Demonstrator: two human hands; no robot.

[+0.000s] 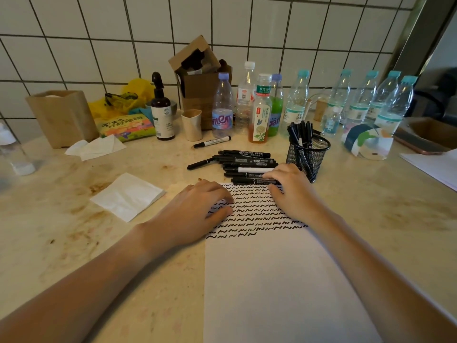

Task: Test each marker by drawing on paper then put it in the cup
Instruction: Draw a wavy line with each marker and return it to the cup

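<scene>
A white sheet of paper (272, 280) lies on the counter, its upper part covered with rows of black squiggles. My left hand (195, 206) rests on the sheet's upper left corner with relaxed fingers. Behind the sheet is a pile of several black markers (247, 160). My right hand (291, 189) pinches the right end of the nearest marker (247, 180) between fingers and thumb; the marker lies flat on the counter. A black mesh cup (309, 157) stands just right of the pile and holds several markers upright.
One marker with a white barrel (212, 142) lies apart behind the pile. A folded tissue (127, 196) sits to the left of the paper. Several bottles (262, 107), a cardboard box (197, 78) and a paper cup (191, 125) line the tiled wall.
</scene>
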